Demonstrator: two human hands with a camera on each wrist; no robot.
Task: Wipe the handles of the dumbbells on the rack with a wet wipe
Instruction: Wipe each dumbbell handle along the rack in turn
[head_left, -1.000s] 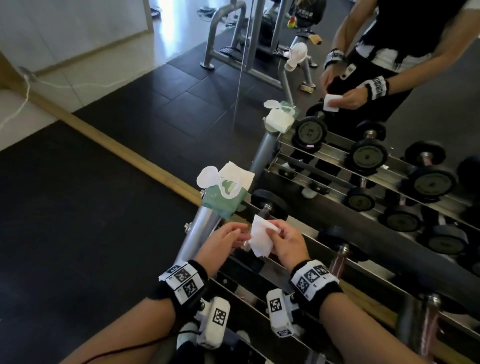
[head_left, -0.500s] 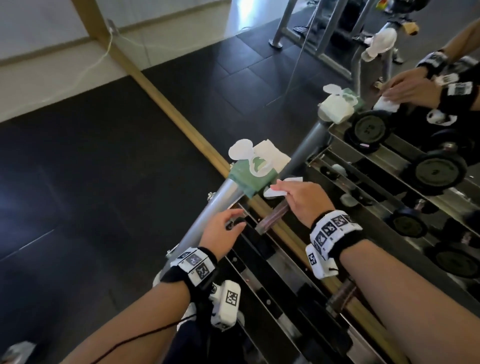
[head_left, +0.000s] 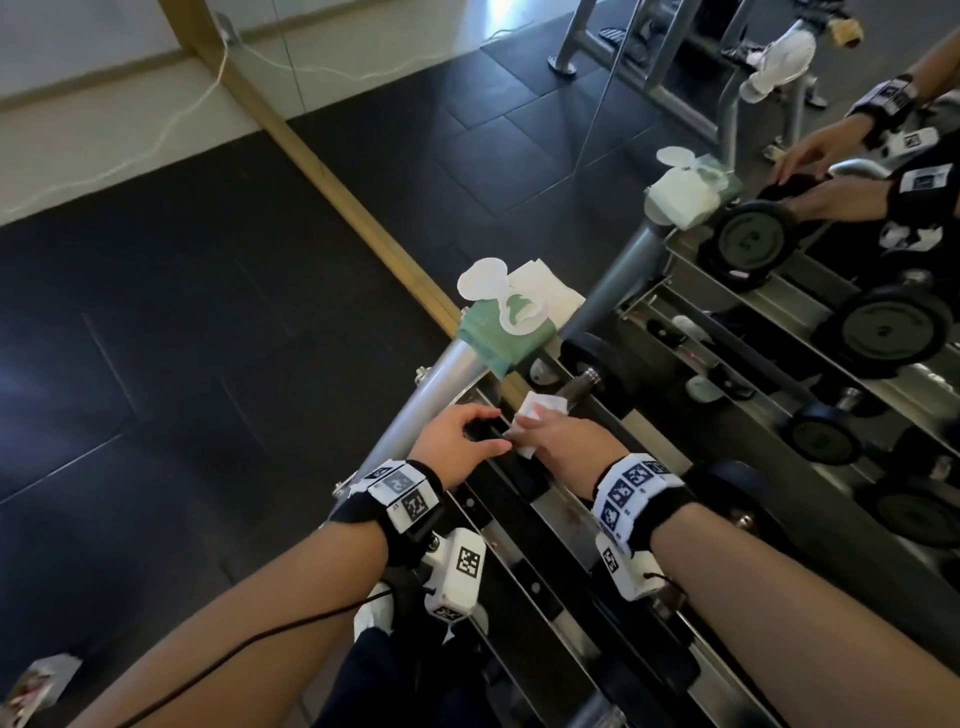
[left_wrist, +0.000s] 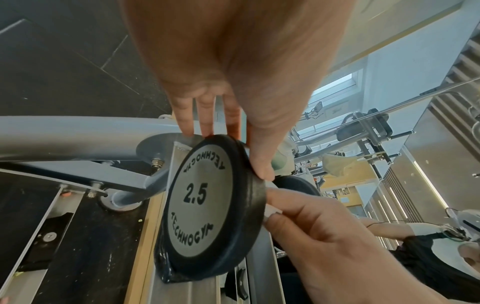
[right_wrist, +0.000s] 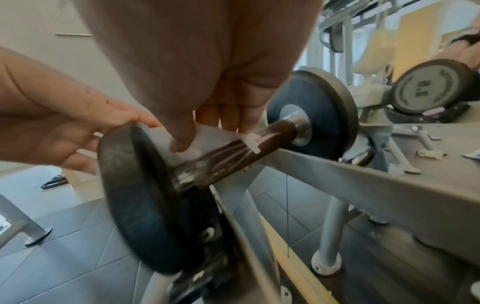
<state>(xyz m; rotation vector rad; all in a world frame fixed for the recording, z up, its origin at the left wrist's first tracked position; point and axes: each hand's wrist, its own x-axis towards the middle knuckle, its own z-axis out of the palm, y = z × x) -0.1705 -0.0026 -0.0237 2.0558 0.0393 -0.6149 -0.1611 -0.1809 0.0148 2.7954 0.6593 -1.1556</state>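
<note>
Left hand (left_wrist: 233, 86) clasped over the near plate rim of a 2.5 dumbbell (left_wrist: 207, 205) at the rack's (head_left: 524, 525) left end. Right hand (head_left: 563, 441) beside it, fingers and thumb curled, pressing the wet wipe (right_wrist: 207, 135) around the handle (right_wrist: 233, 156).

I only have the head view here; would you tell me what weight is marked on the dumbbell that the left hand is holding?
Observer: The left wrist view shows 2.5 on the end plate that the left hand grips.
Operator: Thank you. Is the wet wipe actually on the handle?
Observer: Yes, the right wrist view shows the right hand pressing the wet wipe onto the handle with its thumb.
Operator: Is the whole handle covered?
Observer: No, the stretch toward the far plate is bare.
</note>
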